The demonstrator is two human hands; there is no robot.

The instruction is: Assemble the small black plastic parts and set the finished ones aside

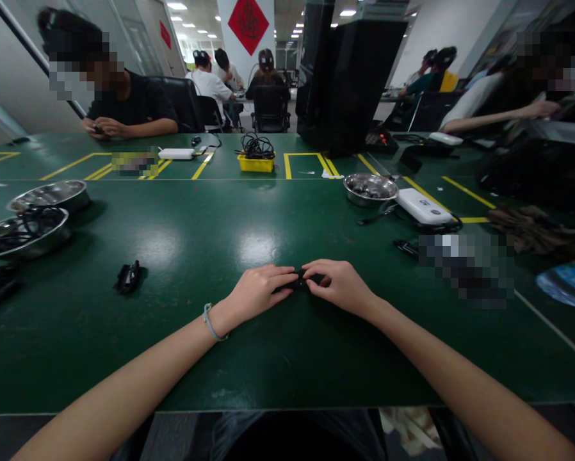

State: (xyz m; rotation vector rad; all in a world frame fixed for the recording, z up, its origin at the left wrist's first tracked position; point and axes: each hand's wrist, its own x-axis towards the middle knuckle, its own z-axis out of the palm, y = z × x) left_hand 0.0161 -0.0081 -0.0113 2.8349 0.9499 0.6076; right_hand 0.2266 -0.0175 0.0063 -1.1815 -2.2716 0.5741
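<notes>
Near the middle of the green table (210,237), both my hands are closed on one small black part (301,279), mostly hidden by the fingers, so its kind does not show. My left hand (261,288), with a pale bracelet at the wrist, grips its left end. From the other side my right hand (338,282) pinches the right end between thumb and fingers. A separate black plastic piece (129,276) lies on the table to the left, apart from my hands.
Steel bowls (59,195) stand at the left, one holding black cables. Another steel bowl (371,189) and a white power bank (422,206) are at the right. Farther back sits a yellow bin (256,164) of cables. A person (129,102) works across the table.
</notes>
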